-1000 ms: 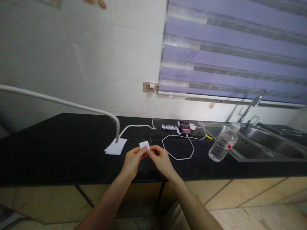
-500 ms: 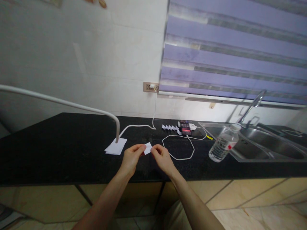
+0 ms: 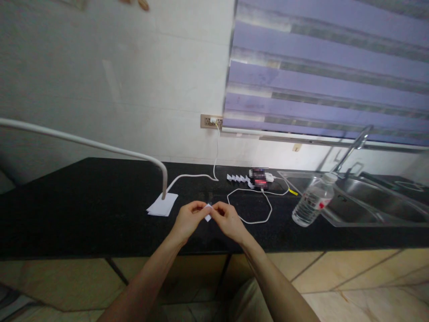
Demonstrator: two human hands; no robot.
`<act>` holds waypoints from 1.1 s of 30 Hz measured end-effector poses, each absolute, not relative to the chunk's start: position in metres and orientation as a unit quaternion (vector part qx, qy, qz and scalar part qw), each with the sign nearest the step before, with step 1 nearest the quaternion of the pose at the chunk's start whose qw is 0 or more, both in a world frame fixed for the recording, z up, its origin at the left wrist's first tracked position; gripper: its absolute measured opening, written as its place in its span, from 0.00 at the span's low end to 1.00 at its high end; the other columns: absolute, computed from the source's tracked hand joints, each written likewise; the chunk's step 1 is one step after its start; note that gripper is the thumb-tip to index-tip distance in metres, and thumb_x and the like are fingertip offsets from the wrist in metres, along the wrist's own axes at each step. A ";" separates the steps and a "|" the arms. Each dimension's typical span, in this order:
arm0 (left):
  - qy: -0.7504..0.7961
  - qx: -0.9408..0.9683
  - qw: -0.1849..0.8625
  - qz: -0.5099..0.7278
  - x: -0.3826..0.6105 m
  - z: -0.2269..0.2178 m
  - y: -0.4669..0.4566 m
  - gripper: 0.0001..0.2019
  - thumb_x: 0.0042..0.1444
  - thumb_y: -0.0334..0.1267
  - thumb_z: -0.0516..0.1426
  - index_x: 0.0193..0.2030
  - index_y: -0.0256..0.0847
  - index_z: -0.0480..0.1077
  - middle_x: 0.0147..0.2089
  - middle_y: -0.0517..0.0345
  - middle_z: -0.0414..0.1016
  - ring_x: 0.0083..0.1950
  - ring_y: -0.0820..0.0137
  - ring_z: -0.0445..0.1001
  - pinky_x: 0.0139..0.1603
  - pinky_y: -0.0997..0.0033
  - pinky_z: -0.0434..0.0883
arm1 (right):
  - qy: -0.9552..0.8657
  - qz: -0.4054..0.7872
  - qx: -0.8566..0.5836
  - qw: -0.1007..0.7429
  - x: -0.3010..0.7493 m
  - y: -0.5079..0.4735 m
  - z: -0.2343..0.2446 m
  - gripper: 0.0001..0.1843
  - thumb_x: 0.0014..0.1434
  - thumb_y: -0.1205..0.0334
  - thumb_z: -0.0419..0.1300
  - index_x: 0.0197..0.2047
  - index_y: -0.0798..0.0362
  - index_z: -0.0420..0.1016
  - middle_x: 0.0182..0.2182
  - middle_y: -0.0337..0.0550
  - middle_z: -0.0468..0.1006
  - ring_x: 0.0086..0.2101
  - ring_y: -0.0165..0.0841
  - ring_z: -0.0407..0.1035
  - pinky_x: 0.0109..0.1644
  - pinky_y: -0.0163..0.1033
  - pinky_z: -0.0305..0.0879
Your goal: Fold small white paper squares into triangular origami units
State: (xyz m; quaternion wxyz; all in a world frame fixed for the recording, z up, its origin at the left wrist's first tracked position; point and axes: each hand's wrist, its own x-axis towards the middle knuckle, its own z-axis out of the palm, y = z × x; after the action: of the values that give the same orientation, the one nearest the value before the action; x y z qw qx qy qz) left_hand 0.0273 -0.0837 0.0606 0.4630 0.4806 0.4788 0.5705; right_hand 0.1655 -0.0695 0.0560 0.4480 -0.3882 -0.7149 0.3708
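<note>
My left hand and my right hand meet over the front of the black countertop. Both pinch a small white piece of paper between their fingertips; only a small corner of it shows between the fingers. A stack of white paper sheets lies on the counter just left of my left hand. A row of small folded white paper pieces sits farther back.
A white hose arcs from the left onto the paper stack. A white cable loops on the counter from a wall socket. A plastic water bottle lies beside the steel sink with its tap.
The paper was held up as a wider flat square; now my hands have drawn together and it is folded smaller, mostly hidden by my fingers.
</note>
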 end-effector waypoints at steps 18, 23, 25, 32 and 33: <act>0.471 0.417 0.474 0.615 0.033 0.057 -0.078 0.06 0.37 0.37 0.61 0.21 0.36 0.71 0.21 0.60 0.70 0.25 0.74 0.66 0.28 0.76 0.62 | -0.741 0.337 -0.386 0.435 0.162 -0.070 0.060 0.13 0.54 0.58 0.54 0.23 0.56 0.68 0.18 0.34 0.63 0.21 0.24 0.55 0.24 0.29 0.51; 0.471 0.445 0.529 0.548 0.025 0.052 -0.079 0.11 0.39 0.42 0.61 0.25 0.35 0.74 0.24 0.56 0.73 0.26 0.73 0.67 0.30 0.73 0.64 | -0.698 0.390 -0.420 0.429 0.167 -0.065 0.059 0.13 0.52 0.57 0.55 0.22 0.57 0.68 0.17 0.33 0.62 0.20 0.24 0.54 0.22 0.29 0.50; 0.482 0.489 0.497 0.531 0.020 0.052 -0.081 0.10 0.40 0.42 0.61 0.22 0.35 0.73 0.20 0.58 0.71 0.25 0.74 0.66 0.30 0.74 0.63 | -0.693 0.397 -0.422 0.428 0.169 -0.065 0.059 0.13 0.52 0.57 0.55 0.23 0.57 0.68 0.17 0.33 0.63 0.20 0.24 0.54 0.22 0.29 0.50; 0.466 0.507 0.521 0.504 0.012 0.053 -0.083 0.10 0.42 0.41 0.59 0.21 0.36 0.73 0.22 0.56 0.72 0.26 0.72 0.67 0.33 0.73 0.63 | -0.704 0.406 -0.409 0.415 0.174 -0.062 0.055 0.14 0.52 0.55 0.55 0.23 0.57 0.70 0.17 0.33 0.63 0.19 0.23 0.53 0.22 0.30 0.49; 0.477 0.523 0.501 0.498 0.011 0.055 -0.083 0.09 0.41 0.41 0.59 0.20 0.36 0.72 0.21 0.57 0.71 0.26 0.72 0.67 0.32 0.73 0.63 | -0.704 0.404 -0.411 0.415 0.174 -0.062 0.055 0.14 0.52 0.55 0.56 0.23 0.57 0.70 0.17 0.33 0.63 0.19 0.23 0.54 0.22 0.30 0.49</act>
State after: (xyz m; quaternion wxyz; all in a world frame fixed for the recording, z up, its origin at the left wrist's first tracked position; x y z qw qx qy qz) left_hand 0.0108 -0.0834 0.0546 0.5012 0.5229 0.4774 0.4975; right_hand 0.1745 -0.0617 0.0547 0.4146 -0.4108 -0.7041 0.4043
